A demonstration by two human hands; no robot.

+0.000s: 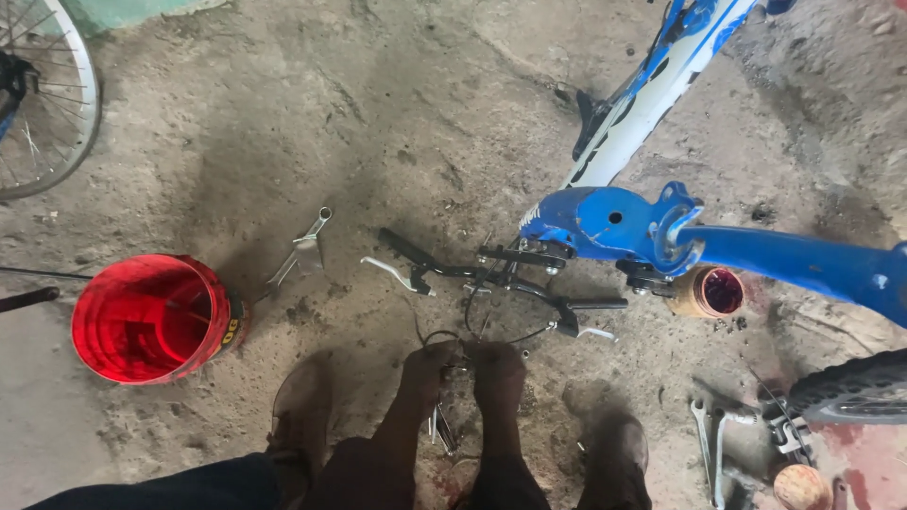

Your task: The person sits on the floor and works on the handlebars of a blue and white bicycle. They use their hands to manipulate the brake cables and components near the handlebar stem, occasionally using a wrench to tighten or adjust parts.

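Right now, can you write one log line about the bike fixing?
left hand and right hand: down at cables | handlebar: on floor | red bucket: left

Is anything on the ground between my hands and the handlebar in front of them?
Nothing solid. Only the loose black cables curl across the dirt between the left hand, the right hand and the handlebar. Both hands already touch the cable ends.
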